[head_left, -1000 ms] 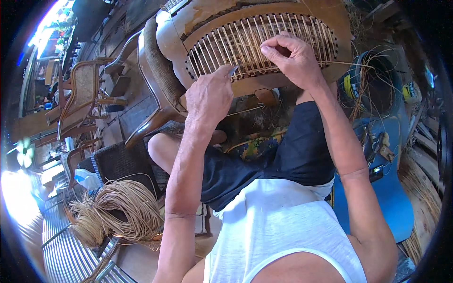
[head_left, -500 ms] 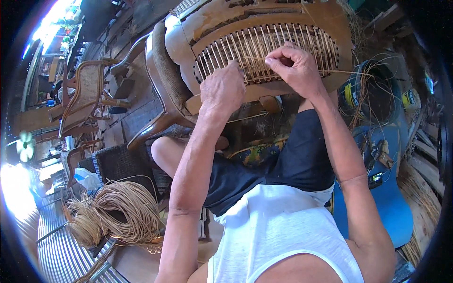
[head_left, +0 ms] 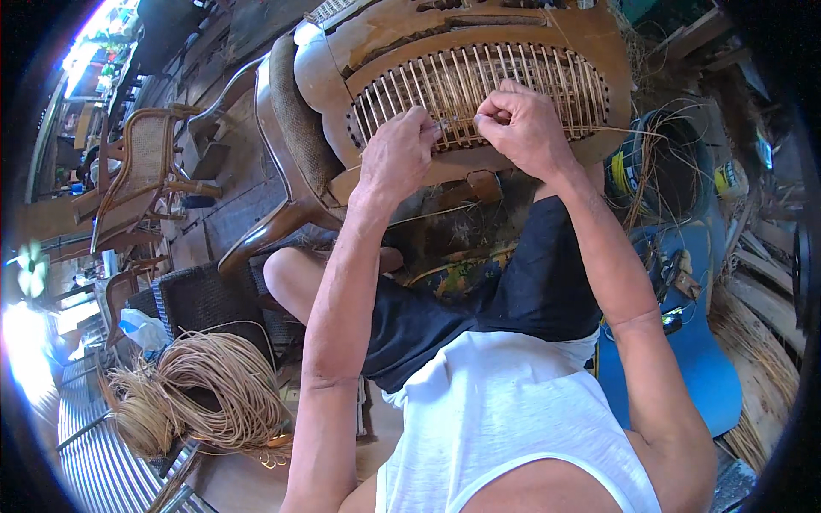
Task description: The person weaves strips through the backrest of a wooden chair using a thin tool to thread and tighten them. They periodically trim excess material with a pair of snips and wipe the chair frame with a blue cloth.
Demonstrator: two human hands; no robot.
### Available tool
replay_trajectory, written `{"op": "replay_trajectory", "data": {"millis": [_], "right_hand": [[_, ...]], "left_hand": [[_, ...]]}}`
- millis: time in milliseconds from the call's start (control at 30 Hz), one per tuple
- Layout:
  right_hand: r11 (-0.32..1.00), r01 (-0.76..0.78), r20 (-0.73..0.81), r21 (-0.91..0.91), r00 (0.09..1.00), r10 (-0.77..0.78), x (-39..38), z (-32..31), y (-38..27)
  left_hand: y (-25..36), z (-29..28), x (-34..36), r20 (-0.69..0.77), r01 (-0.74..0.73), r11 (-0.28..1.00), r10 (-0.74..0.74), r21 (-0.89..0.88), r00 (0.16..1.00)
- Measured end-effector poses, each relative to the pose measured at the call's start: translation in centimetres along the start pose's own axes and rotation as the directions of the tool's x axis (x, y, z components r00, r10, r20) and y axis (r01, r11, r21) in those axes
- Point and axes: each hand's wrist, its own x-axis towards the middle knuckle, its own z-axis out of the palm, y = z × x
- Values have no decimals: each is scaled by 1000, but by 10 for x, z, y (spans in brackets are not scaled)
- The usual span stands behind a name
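A wooden chair frame lies across the top middle, its curved opening strung with many pale upright cane strands. At the lower left of this panel, my left hand is closed, its thumb and forefinger pinching a thin cane strand. My right hand is a short way to the right, thumb and fingertips pressed together on cane in front of the upright strands; the fingers partly hide the exact grip. A loose cane length runs out from the panel's lower right edge.
A black bucket with trailing cane strands stands at right, beside a blue plastic surface. Coiled cane bundles lie at lower left. A cane-backed chair stands farther left. A curved wooden leg juts out near my knee.
My right hand has moved slightly left and lower, and its fingers are more closed. My left hand stays near the same strands, turned a little. The whole view has shifted slightly.
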Motion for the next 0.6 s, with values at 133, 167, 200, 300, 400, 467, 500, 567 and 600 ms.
{"op": "replay_trajectory", "data": {"millis": [133, 167, 200, 300, 400, 467, 500, 567, 600], "right_hand": [[987, 81, 86, -138, 994, -69, 2, 9, -12], [986, 80, 90, -145, 994, -67, 2, 12, -14], [975, 128, 93, -181, 989, -112, 0, 15, -16], [954, 189, 114, -234, 980, -166, -4, 15, -20], [945, 203, 130, -256, 976, -174, -14, 16, -22], [940, 204, 132, -272, 976, -173, -17, 17, -21], [922, 245, 131, -300, 968, -215, -18, 19, -18], [899, 292, 135, -326, 956, -261, -19, 19, -21], [863, 329, 190, -383, 942, -275, -21, 18, -23]], "left_hand": [[-6, 0, 2, -26, -33, 998, 32, -54, 999], [-5, -1, 3, -35, -8, 996, 5, -90, 999], [-4, -2, 3, -44, 17, 992, -22, -126, 999], [0, -1, -5, -80, 23, 998, -28, -60, 996], [1, -5, -27, -122, 88, 995, -80, 57, 989], [-1, -13, -56, -142, 161, 986, -153, 46, 978], [-5, -20, -71, -160, 197, 979, -188, 46, 969], [-37, -30, -107, -219, 257, 960, -229, 108, 948], [-44, -38, -120, -187, 323, 932, -292, 164, 938]]}}
